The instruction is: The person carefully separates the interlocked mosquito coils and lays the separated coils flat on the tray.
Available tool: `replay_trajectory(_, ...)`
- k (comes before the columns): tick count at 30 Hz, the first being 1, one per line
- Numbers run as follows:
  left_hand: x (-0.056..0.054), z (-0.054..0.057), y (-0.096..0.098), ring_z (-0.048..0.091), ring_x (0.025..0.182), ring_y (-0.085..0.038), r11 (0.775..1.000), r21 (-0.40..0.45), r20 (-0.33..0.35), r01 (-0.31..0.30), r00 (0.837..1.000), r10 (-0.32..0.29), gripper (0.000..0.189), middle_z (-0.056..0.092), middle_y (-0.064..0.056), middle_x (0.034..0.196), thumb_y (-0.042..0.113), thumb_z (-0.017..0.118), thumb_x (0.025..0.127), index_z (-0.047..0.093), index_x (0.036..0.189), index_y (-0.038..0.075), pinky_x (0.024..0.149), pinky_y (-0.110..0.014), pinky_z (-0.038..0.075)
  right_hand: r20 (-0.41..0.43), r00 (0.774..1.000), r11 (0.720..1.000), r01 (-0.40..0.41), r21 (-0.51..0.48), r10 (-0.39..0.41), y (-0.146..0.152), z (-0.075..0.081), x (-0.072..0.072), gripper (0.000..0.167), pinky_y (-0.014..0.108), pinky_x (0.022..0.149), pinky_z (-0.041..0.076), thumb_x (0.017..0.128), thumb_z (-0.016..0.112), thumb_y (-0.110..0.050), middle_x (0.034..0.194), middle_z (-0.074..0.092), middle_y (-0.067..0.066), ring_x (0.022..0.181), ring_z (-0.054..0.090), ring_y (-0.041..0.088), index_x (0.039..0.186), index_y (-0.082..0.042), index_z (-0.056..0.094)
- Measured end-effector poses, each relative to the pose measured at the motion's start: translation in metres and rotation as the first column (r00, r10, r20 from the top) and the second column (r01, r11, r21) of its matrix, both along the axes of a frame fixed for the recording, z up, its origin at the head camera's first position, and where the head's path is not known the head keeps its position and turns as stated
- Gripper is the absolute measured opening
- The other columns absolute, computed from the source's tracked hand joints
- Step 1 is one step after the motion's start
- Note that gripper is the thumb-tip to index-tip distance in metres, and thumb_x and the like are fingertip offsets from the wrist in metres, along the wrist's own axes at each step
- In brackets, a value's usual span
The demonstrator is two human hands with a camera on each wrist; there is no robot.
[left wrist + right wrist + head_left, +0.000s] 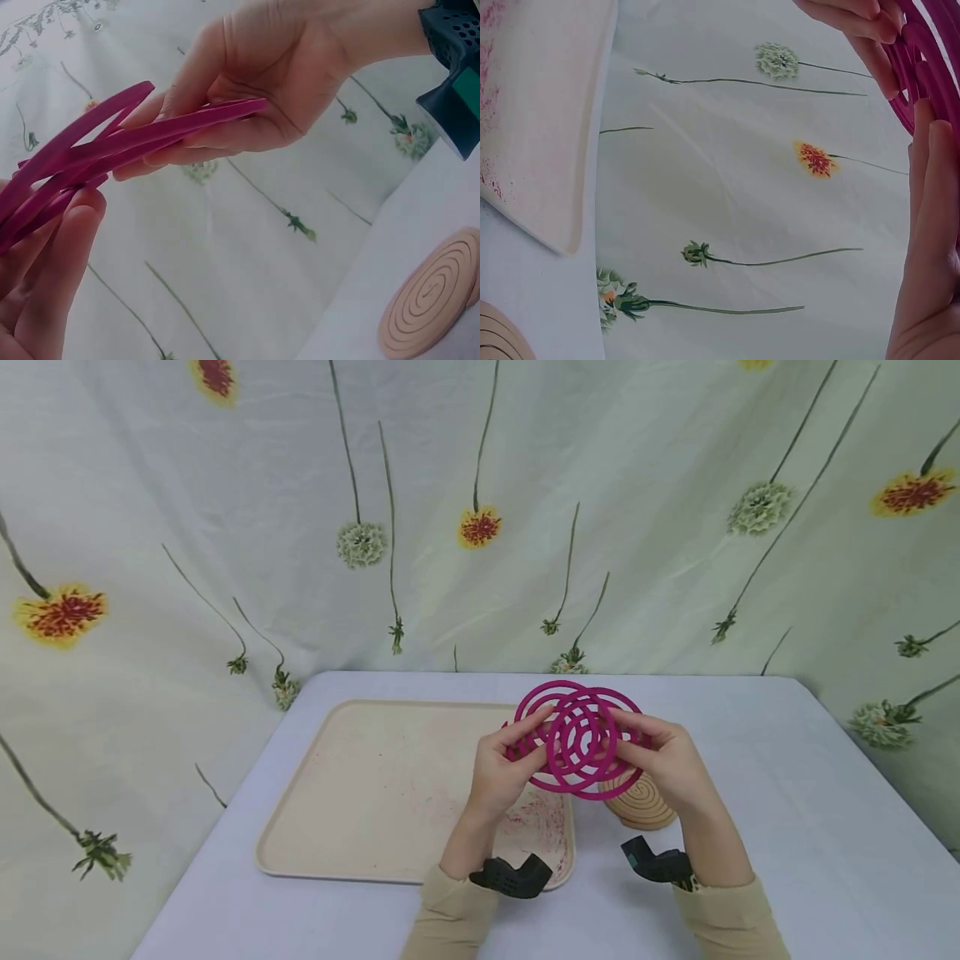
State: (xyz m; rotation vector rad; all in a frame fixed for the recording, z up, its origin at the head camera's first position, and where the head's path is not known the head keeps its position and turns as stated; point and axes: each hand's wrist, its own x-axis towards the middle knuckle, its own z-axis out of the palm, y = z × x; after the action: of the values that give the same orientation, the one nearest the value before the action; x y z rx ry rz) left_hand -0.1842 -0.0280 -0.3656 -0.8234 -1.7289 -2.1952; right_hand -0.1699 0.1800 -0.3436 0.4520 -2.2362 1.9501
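A magenta openwork trivet (581, 739) of overlapping rings is held up between both hands in the head view. At its left side, my left hand (504, 768) pinches the rings between thumb and fingers. My right hand (667, 756) grips the opposite side in the same way. Seen nearly edge-on in the left wrist view, the trivet (150, 135) shows several thin layers fanned slightly apart. The right wrist view catches only part of the trivet (930, 75) at its upper right. Fingers cover some of the rings.
A beige tray (360, 793) with pinkish smears lies on the white table (795, 827), left of and partly below the hands. Round wooden coasters (643, 806) with spiral grooves sit behind the right forearm's wrist device (660, 864). A flowered cloth (645, 468) hangs beyond the table.
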Motion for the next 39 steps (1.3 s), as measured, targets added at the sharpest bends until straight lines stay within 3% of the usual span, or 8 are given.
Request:
replay_trajectory(9,0.003,0.0,0.008,0.063,0.088,-0.017,0.985,0.019,-0.001,-0.169,0.986,0.169,0.035,0.065,-0.023,0.106,-0.006,0.064,0.084,0.061,0.12,-0.005,0.073,-0.03,0.055,0.028,0.996,0.995,0.082,-0.055,-0.081,-0.007,0.005,0.002,0.041,0.027,0.075,0.054,0.089,0.061,-0.001,0.126,0.05,0.023,0.096,0.061,0.011,0.128,0.006,0.052)
replay_trajectory(16,0.008,-0.001,0.018,0.062,0.09,-0.018,0.95,0.075,-0.006,-0.304,0.952,0.305,0.04,0.063,-0.014,0.119,0.001,0.064,0.087,0.057,0.126,-0.001,0.075,-0.03,0.055,0.043,0.982,0.95,0.188,-0.25,-0.183,-0.021,0.004,0.003,0.043,0.029,0.075,0.053,0.088,0.064,-0.009,0.119,0.057,0.005,0.097,0.064,0.01,0.13,-0.004,0.055)
replay_trajectory(19,0.007,-0.001,0.018,0.058,0.106,-0.023,0.974,0.071,-0.003,-0.217,0.976,0.218,0.046,0.056,-0.013,0.129,0.006,0.06,0.091,0.049,0.135,0.001,0.081,-0.033,0.053,0.078,0.968,0.921,0.25,-0.3,-0.238,-0.025,0.004,0.001,0.044,0.028,0.078,0.052,0.089,0.064,-0.009,0.12,0.056,0.004,0.102,0.063,0.014,0.131,-0.007,0.055)
replay_trajectory(22,0.003,-0.001,0.008,0.055,0.111,-0.025,0.996,0.061,0.017,-0.064,0.998,0.063,0.045,0.054,-0.013,0.129,0.011,0.058,0.093,0.047,0.134,-0.002,0.086,-0.034,0.051,0.06,0.978,0.924,0.209,-0.321,-0.201,-0.011,-0.012,-0.012,0.045,0.029,0.079,0.052,0.089,0.063,-0.009,0.125,0.052,0.009,0.105,0.061,0.017,0.133,-0.007,0.054)
replay_trajectory(29,-0.002,0.002,-0.027,0.06,0.093,-0.02,0.973,-0.127,0.034,0.193,0.981,-0.19,0.036,0.065,-0.012,0.113,0.009,0.065,0.088,0.059,0.116,-0.011,0.077,-0.029,0.055,-0.032,0.999,0.994,0.013,-0.106,-0.016,0.011,0.001,-0.001,0.032,0.026,0.074,0.055,0.087,0.064,-0.002,0.109,0.058,0.001,0.093,0.06,0.012,0.119,-0.004,0.063)
replay_trajectory(32,-0.003,0.001,-0.035,0.058,0.081,-0.015,0.926,-0.288,0.04,0.244,0.969,-0.243,0.033,0.065,-0.014,0.109,0.004,0.067,0.085,0.062,0.116,-0.007,0.067,-0.023,0.053,-0.054,0.994,0.993,-0.09,0.08,0.095,0.019,-0.001,-0.001,0.027,0.027,0.068,0.056,0.084,0.067,-0.001,0.097,0.062,0.005,0.082,0.058,0.017,0.111,0.002,0.065)
replay_trajectory(35,-0.003,0.001,-0.038,0.053,0.076,-0.015,0.887,-0.386,0.055,0.252,0.967,-0.251,0.035,0.066,-0.013,0.109,0.0,0.067,0.084,0.062,0.119,-0.002,0.061,-0.021,0.049,0.004,0.975,0.95,-0.217,0.226,0.221,0.024,-0.002,-0.001,0.026,0.03,0.064,0.056,0.081,0.071,-0.002,0.093,0.062,0.011,0.078,0.058,0.019,0.106,0.003,0.066)
replay_trajectory(39,-0.003,0.001,-0.036,0.052,0.076,-0.017,0.891,-0.394,0.083,0.225,0.974,-0.209,0.039,0.065,-0.013,0.108,-0.001,0.067,0.084,0.061,0.123,0.0,0.061,-0.021,0.05,0.045,0.967,0.919,-0.253,0.303,0.251,0.025,-0.002,-0.001,0.029,0.03,0.06,0.055,0.08,0.072,-0.003,0.094,0.061,0.015,0.075,0.057,0.02,0.107,0.005,0.065)
